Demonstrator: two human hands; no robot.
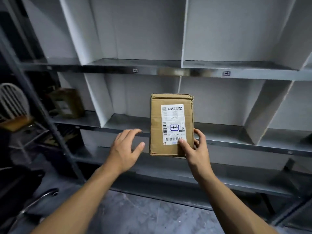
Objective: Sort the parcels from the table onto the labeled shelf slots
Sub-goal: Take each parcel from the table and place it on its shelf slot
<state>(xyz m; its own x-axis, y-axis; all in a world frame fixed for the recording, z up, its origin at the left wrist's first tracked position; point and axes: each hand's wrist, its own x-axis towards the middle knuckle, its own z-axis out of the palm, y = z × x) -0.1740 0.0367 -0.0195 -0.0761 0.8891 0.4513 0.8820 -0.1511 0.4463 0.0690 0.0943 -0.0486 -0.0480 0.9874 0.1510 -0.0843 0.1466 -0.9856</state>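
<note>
Head view: the person is working on the placing step, holding one parcel (171, 115) up in front of the shelf (126, 120), with no counter showing in this frame. The parcel, a flat brown cardboard box, is hanging in the air before the middle row, its upper half overlapping the slot straight ahead and not yet resting on any board. Its shipping label (173, 124) is facing the camera upside down, with a handwritten number boxed in blue that I am not reading with confidence.

The right hand (195, 149) is gripping the parcel at its 5 o'clock corner, the thumb (183, 144) pressing on the label's lower edge and the fingers (199, 134) curling round the right side. The left hand (125, 147) is hovering at the parcel's 8 o'clock, relaxed and spread, holding nothing; its thumb tip is sitting just beside the box edge, apparently not touching.

Small slot tags (135, 70) are sitting on the upper shelf edge at 12 o'clock, too blurred to read. Another parcel (67, 103) is standing in a slot at 9 o'clock.

The next move is likely calling for matching the number to a tag, then sliding the box flat into that slot between the dividers (263, 112).
</note>
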